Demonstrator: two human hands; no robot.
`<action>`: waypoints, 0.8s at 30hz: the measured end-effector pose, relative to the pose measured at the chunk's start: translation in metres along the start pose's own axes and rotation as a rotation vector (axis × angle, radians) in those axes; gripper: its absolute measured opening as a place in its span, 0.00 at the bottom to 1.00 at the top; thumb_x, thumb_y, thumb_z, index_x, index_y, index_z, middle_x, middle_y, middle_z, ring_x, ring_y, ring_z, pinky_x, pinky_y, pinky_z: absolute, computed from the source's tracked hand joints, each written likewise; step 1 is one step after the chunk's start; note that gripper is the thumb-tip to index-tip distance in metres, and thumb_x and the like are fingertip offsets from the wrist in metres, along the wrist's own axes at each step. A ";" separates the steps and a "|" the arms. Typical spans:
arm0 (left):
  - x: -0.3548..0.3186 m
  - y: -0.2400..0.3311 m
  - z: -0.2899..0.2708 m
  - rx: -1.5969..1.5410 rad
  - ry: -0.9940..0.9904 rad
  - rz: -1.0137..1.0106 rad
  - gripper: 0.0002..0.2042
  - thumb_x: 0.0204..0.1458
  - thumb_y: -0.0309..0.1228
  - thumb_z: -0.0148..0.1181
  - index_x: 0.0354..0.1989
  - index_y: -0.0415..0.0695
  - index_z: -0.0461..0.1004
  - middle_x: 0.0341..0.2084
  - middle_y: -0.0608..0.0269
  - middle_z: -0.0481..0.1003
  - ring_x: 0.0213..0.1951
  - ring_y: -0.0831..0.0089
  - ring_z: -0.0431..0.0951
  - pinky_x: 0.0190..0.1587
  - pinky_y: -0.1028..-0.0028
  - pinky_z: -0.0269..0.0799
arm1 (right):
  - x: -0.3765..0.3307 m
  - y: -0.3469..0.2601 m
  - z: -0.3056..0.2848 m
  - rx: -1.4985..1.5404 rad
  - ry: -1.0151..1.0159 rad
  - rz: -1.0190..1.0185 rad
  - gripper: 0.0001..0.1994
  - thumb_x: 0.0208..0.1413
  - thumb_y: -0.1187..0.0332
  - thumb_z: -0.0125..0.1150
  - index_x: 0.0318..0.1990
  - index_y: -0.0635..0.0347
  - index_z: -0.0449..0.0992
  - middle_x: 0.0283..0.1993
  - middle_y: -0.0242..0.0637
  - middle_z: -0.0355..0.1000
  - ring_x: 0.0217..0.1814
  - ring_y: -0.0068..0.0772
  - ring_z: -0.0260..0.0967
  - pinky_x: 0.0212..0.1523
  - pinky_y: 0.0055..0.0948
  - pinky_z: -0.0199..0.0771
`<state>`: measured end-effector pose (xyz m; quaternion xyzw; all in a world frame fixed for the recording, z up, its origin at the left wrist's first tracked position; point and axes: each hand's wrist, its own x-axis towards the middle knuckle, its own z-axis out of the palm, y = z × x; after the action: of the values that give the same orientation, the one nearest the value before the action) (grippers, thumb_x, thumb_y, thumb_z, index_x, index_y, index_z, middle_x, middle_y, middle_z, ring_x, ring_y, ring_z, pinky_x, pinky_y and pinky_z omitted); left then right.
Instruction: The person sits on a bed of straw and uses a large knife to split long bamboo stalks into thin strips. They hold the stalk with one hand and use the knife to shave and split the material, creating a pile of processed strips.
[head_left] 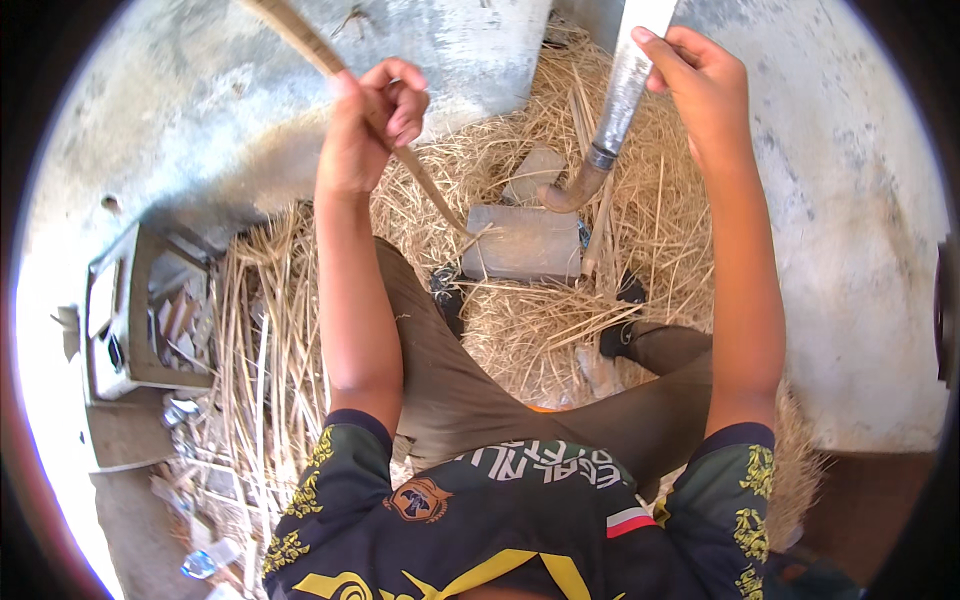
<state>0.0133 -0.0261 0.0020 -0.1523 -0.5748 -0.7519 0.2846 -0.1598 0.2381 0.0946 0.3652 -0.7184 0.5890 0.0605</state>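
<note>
My left hand (360,130) is raised at the upper left, closed round a long thin strip of bamboo or wood (428,182). The strip slants from the top edge down to the grey block (525,245), where its lower end appears to touch or overlap it. At the upper right, my right hand (708,95) pinches the blade of a machete (622,108) between thumb and fingers. Its brown hooked handle (578,190) points downward, just above the block. The blade's upper end runs out of view at the top.
Pale shavings (500,345) lie thickly round my legs and feet. A flat stone (535,172) sits behind the block. On the left are a box-like frame (150,370) with scraps inside, several long strips and a clear plastic bottle (210,558). Grey walls (850,230) stand close on both sides.
</note>
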 end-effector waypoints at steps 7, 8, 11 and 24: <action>0.003 -0.005 0.008 -0.147 -0.101 0.040 0.32 0.51 0.65 0.58 0.36 0.41 0.73 0.15 0.74 0.59 0.20 0.81 0.57 0.22 0.79 0.54 | -0.022 0.029 -0.008 -0.106 0.123 -0.067 0.10 0.59 0.62 0.68 0.39 0.60 0.84 0.27 0.23 0.75 0.27 0.12 0.64 0.32 0.18 0.66; 0.004 -0.008 0.010 -0.030 -0.030 0.080 0.26 0.56 0.58 0.62 0.34 0.42 0.73 0.14 0.74 0.60 0.19 0.81 0.57 0.22 0.79 0.53 | -0.028 0.028 -0.008 -0.167 0.125 -0.093 0.10 0.58 0.62 0.68 0.36 0.59 0.84 0.23 0.26 0.76 0.22 0.16 0.67 0.28 0.21 0.67; 0.008 -0.011 0.018 0.144 0.142 -0.060 0.09 0.56 0.33 0.67 0.33 0.44 0.73 0.16 0.75 0.61 0.20 0.84 0.59 0.23 0.80 0.53 | -0.041 0.050 -0.006 -0.234 0.032 0.054 0.09 0.58 0.63 0.67 0.35 0.60 0.83 0.22 0.26 0.75 0.22 0.16 0.66 0.26 0.23 0.66; 0.014 -0.035 0.037 0.449 0.269 -0.100 0.08 0.57 0.29 0.66 0.36 0.40 0.74 0.16 0.76 0.63 0.19 0.86 0.60 0.25 0.80 0.54 | 0.013 -0.023 -0.041 -0.379 0.334 -0.244 0.13 0.58 0.64 0.67 0.38 0.69 0.80 0.29 0.33 0.75 0.30 0.23 0.68 0.32 0.25 0.69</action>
<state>-0.0226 0.0119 -0.0063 0.0446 -0.6910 -0.6323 0.3475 -0.1691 0.2676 0.1319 0.3288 -0.7465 0.4846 0.3159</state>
